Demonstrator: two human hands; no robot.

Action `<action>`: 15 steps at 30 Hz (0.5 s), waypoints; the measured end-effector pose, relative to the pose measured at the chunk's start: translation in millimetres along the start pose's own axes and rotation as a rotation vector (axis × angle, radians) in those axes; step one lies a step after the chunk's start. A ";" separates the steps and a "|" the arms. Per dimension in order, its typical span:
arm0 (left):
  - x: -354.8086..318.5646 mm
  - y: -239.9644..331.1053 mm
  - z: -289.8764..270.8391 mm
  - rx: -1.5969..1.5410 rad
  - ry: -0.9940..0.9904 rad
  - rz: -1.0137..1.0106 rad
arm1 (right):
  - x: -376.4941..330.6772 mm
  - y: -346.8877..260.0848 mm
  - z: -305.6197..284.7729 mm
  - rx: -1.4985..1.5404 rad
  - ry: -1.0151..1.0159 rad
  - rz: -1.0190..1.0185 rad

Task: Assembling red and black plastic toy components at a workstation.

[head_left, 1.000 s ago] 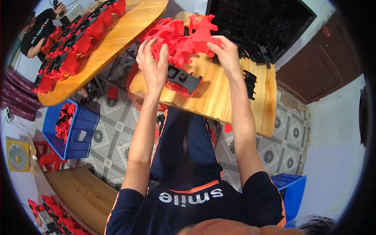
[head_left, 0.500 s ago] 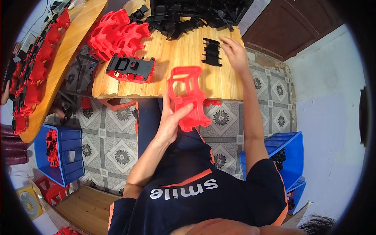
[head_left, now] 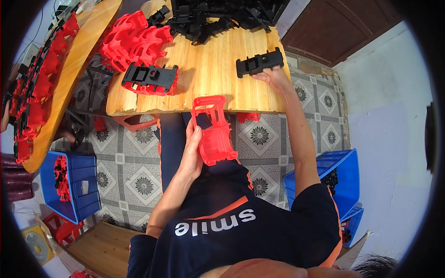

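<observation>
My left hand (head_left: 191, 155) grips a red plastic frame (head_left: 216, 144) by its left side, in front of the table's near edge and over my lap. The frame has open windows at its far end and a solid curved part nearer me. Over the right side of the table, my right hand (head_left: 274, 78) is closed on a flat black plastic plate (head_left: 259, 63) with small pegs along its edges. Its fingers are partly hidden under the plate. To the left lies a red frame with a black plate (head_left: 150, 76) fitted on top.
Red frames (head_left: 134, 41) are stacked at the table's far left, and black parts (head_left: 208, 23) heap along its back. Another wooden table (head_left: 76, 74) on the left carries a row of red-and-black pieces. Blue bins (head_left: 83, 185) (head_left: 343, 176) stand on the floor at both sides.
My right hand has taken hold of the black plate, which has come off the table and turned sideways. The red frame in my left hand has moved slightly left and nearer me.
</observation>
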State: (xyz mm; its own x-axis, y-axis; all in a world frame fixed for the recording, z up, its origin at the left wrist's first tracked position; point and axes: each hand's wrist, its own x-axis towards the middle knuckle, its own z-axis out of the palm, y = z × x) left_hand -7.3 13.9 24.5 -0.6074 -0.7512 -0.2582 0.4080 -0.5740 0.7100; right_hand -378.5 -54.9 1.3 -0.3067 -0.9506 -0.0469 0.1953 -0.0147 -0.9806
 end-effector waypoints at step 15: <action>2.1 10.7 15.1 -0.146 0.069 -0.027 | -41.7 -27.0 -19.4 -1.181 -0.036 -0.591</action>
State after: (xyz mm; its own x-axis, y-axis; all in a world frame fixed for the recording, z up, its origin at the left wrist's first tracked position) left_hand -14.4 11.1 41.5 -0.5731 -0.7527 -0.3241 0.4897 -0.6317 0.6010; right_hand -389.1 -8.9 26.0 -0.0364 -0.9025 0.4292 -0.8883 -0.1675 -0.4275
